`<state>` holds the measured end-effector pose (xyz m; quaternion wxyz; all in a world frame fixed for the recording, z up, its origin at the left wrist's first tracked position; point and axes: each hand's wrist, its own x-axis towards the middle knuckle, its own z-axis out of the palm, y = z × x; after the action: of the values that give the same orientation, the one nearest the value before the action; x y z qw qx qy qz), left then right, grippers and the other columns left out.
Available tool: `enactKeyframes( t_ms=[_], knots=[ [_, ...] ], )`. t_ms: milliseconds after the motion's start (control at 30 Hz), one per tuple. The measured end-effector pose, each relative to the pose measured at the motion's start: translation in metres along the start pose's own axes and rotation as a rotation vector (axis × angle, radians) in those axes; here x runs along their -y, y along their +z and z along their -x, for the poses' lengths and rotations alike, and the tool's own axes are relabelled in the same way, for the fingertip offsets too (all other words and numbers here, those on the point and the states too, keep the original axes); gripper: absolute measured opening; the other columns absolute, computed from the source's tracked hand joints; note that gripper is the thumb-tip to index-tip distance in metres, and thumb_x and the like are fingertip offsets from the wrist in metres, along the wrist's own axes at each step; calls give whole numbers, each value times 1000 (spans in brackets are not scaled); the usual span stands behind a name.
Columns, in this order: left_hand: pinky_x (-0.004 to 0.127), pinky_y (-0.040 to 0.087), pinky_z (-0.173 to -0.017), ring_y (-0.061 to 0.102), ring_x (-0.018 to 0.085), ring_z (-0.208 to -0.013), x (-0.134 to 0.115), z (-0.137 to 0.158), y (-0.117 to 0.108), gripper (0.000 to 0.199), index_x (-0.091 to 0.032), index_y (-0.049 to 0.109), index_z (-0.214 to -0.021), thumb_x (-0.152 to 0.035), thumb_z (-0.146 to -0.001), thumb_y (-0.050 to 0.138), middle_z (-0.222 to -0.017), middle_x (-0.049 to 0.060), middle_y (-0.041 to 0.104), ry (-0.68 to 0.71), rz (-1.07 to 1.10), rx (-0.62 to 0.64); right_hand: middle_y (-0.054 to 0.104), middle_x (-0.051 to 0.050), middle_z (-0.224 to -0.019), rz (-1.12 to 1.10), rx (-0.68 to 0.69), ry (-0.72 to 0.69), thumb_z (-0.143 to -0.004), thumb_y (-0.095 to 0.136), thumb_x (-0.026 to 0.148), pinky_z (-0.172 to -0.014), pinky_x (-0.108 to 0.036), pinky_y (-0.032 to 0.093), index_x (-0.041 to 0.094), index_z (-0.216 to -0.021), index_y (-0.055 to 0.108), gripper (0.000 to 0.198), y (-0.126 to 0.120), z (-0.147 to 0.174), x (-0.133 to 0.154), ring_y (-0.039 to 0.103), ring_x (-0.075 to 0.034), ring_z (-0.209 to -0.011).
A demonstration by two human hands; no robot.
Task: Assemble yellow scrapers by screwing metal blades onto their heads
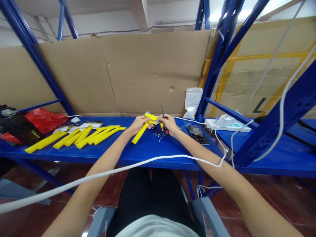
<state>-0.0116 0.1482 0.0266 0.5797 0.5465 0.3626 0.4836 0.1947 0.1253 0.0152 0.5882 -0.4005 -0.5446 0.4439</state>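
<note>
My left hand (138, 125) is closed around a yellow plastic part with a long tubular handle (140, 134), whose lower end slants down toward the blue shelf. Its upper yellow piece (151, 116) reaches across to my right hand (170, 124). In that hand is a screwdriver (162, 109), its dark shaft pointing up and away from the yellow part. The right fingertips meet the end of the yellow piece; whether they pinch it I cannot tell. Several tiny screws (158, 135) lie scattered just below the hands. Small dark and red items under the right palm are partly hidden.
Several similar yellow parts (84, 135) lie in a row at left, beside a black bottle (21, 126) and red plastic bag (45, 117). A phone (198, 134) and white power strip (227, 124) sit at right. A white cable (138, 163) crosses in front of my forearms. Cardboard (148, 72) stands behind.
</note>
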Motion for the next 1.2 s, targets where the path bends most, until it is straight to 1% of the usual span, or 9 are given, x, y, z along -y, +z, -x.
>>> enactKeyframes(
  t_ms=[67,233,433,600,700,800,933,1100,1200],
  knots=[
    [27,64,-60,81,22,-72,0,1,0,15,-6,79,-106,-8,-92,79,-96,18,85,-4,11,7,69,2,-75,10,14,13,-74,96,63,-35,-25,49,21,-86,72,50,-1,0,0,52,-9,-44],
    [33,70,-75,81,21,-73,-1,1,0,16,-5,78,-106,-4,-90,77,-96,18,85,-18,40,20,67,2,-71,28,19,39,-77,95,63,-33,-23,44,21,-89,74,49,0,0,-1,51,-10,-43],
    [37,71,-86,84,25,-82,0,0,0,16,-3,78,-103,1,-88,72,-97,21,85,-11,86,34,51,7,-62,28,12,40,-79,96,64,-35,-25,48,22,-85,70,49,2,2,0,48,-11,-44],
    [39,71,-92,85,26,-87,1,1,-3,19,-3,79,-102,2,-83,79,-100,23,85,-5,118,113,54,6,-64,26,-11,45,-78,97,65,-35,-24,48,22,-84,67,52,1,1,0,48,-10,-42],
    [39,70,-94,85,26,-88,2,1,-4,22,-2,80,-104,1,-82,82,-104,24,85,-12,110,161,53,7,-62,35,-12,52,-78,97,64,-35,-24,47,22,-85,69,52,0,1,-1,48,-9,-41],
    [38,70,-94,86,26,-89,4,0,-5,19,-1,81,-104,-2,-85,86,-106,25,85,-20,99,165,56,6,-63,44,3,54,-77,98,62,-34,-24,46,21,-86,71,50,-1,0,-1,47,-9,-40],
    [36,71,-92,86,26,-89,6,-3,-6,15,-2,81,-101,-5,-88,88,-102,24,85,-20,102,149,59,5,-63,57,27,60,-75,100,58,-34,-24,43,20,-86,73,48,-1,0,0,49,-9,-40],
    [39,71,-95,86,29,-96,7,-3,-7,16,-2,81,-106,-9,-93,87,-101,23,85,-24,71,175,65,2,-68,73,67,84,-76,100,52,-35,-24,45,18,-86,74,44,-2,0,0,51,-9,-43],
    [39,71,-94,86,29,-95,7,-3,-8,16,-2,81,-107,-11,-94,87,-101,23,85,-23,50,185,62,3,-66,79,84,104,-76,100,50,-35,-24,45,18,-88,75,43,-2,0,-1,51,-9,-44]
  ],
)
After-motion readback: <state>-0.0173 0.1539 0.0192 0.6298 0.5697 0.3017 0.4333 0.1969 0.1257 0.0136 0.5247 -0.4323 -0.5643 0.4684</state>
